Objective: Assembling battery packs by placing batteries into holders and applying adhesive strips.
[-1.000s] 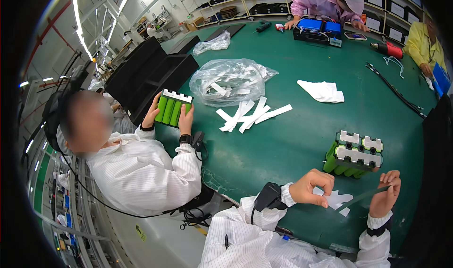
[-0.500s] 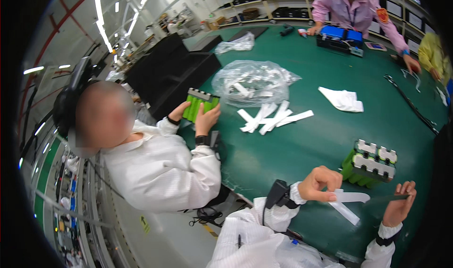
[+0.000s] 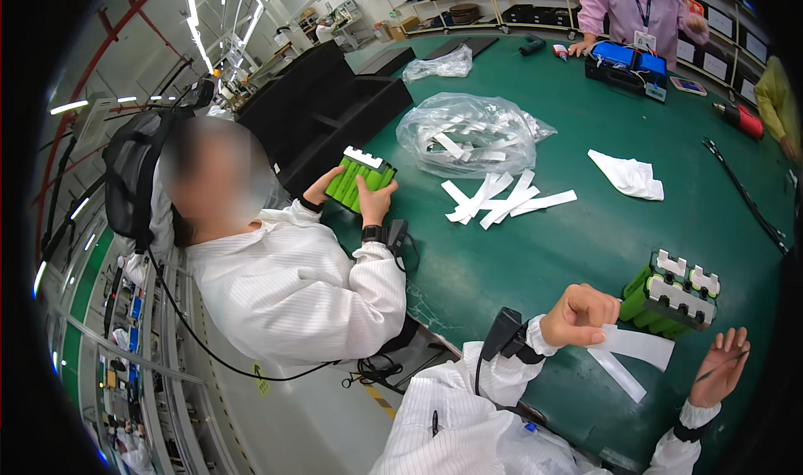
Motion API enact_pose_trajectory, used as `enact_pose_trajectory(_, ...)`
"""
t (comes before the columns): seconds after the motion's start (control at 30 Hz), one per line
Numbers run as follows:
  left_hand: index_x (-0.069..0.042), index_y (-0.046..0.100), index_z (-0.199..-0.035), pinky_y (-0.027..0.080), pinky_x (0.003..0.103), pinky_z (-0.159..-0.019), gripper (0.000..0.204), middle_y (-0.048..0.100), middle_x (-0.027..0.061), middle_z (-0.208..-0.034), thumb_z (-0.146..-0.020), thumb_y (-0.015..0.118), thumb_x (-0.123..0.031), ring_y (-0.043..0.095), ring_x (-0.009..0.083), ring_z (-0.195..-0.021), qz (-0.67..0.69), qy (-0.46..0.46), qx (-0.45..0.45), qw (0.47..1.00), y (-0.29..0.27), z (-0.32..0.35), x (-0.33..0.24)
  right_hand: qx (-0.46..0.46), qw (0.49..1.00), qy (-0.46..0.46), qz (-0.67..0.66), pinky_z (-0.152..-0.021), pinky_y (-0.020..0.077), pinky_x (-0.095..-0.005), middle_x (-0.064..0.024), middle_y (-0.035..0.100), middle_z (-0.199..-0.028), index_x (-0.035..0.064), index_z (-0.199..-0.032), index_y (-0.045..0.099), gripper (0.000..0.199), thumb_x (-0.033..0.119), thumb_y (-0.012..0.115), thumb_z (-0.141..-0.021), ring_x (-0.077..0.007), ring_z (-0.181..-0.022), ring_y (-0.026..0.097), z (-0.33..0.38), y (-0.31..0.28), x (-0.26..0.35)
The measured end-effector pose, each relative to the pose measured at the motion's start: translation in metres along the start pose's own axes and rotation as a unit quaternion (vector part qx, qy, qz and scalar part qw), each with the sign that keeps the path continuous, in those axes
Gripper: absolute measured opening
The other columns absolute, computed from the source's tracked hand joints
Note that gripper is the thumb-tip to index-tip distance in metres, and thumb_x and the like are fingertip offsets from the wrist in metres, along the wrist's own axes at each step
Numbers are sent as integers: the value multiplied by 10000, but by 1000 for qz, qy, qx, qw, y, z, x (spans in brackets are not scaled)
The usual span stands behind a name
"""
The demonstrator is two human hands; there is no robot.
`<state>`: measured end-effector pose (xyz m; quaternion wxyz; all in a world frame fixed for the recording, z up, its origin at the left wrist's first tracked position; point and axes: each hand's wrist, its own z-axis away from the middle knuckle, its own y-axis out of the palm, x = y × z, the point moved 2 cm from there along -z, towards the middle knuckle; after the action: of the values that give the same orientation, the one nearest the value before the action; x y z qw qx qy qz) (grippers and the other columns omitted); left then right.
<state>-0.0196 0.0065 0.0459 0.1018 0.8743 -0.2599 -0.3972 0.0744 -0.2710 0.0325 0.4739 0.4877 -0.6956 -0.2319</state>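
Note:
My left hand [image 3: 581, 314] is closed, pinching one end of a white strip [image 3: 642, 346] between thumb and fingers. The strip's free end points right, over the green table. Beneath it, a second white strip [image 3: 619, 376] slants down to the right; whether it touches the held one I cannot tell. My right hand [image 3: 721, 366] is raised at the right, fingers stretched upward. A thin dark line crosses its fingers, too fine to make out. Just beyond both hands stands a green battery pack [image 3: 669, 295] of cylindrical cells, with metal plates on top.
Several loose white strips [image 3: 506, 199] lie mid-table before a clear plastic bag [image 3: 468, 136] of more strips. A white cloth [image 3: 627, 176] and black cable [image 3: 744, 195] lie to the right. At left, a co-worker holds a green cell pack [image 3: 360, 181]; another stands behind a blue-and-black battery unit [image 3: 623, 67].
The held strip shows longer and flatter, and the dark band between it and my right hand is gone. The far co-worker's arm has drawn back; a red-and-black tool now shows at right.

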Motion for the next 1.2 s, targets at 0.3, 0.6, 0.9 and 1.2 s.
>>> enact_pose_trajectory(0.3,-82,464,-629,286,286,-550,190,479,20,-582,-722,626,-119,391,142,-566,64,-21,-59,996,1,5,4,-10,993,54,-105,-661,302,-285,-40,372,-881,53,-902,459,61,92,476,-858,-150,-710,340,-4,-12,-3)
enact_pose_trajectory(0.6,-90,465,-715,299,285,-558,241,485,29,-635,-749,643,-250,395,148,-589,100,-49,-92,989,-3,5,9,-122,977,112,-136,-649,330,-274,-25,431,-872,49,-918,486,117,158,456,-887,-135,-679,367,1,-56,-16)
enact_pose_trajectory(0.9,-79,509,-652,309,278,-643,239,477,48,-820,-805,562,-254,417,166,-715,95,13,-211,973,-15,2,13,-198,966,144,-85,-626,343,-264,-21,457,-833,59,-834,470,156,202,462,-896,-127,-649,389,4,-61,-22)
enact_pose_trajectory(1.2,-63,524,-946,391,267,-657,255,530,33,-881,-896,460,-304,484,134,-757,52,-142,-496,855,-46,8,33,-202,972,94,-78,-609,338,-270,-31,472,-835,59,-832,485,167,208,450,-899,-129,-633,376,6,-52,-3)
